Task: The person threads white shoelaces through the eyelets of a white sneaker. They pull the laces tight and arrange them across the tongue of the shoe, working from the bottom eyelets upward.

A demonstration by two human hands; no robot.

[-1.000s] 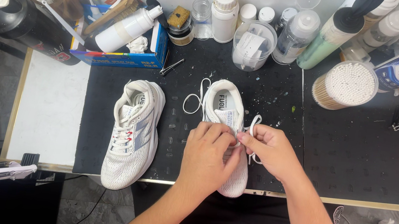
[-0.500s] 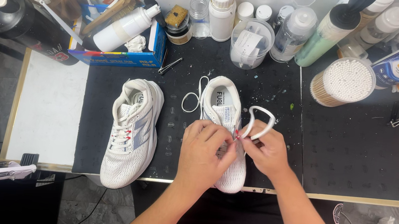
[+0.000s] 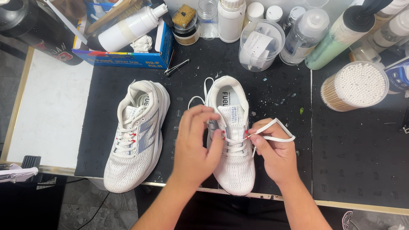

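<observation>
A white mesh sneaker lies toe toward me on the black mat. My left hand rests on its left side, fingers curled over the lacing by the tongue. My right hand pinches the white shoelace, which forms a flat loop sticking out to the right. The lace's other end curls on the mat at the shoe's left near the heel. A second white sneaker with red eyelet marks lies laced to the left, untouched.
Bottles and jars crowd the back of the mat, with a tub of cotton swabs at the right. A blue box of brushes and a spray bottle sits back left. A white board lies left.
The shoe has slid slightly away from me. My left hand shifted left off the laces to the shoe's side. My right hand drew the lace loop out to the right.
</observation>
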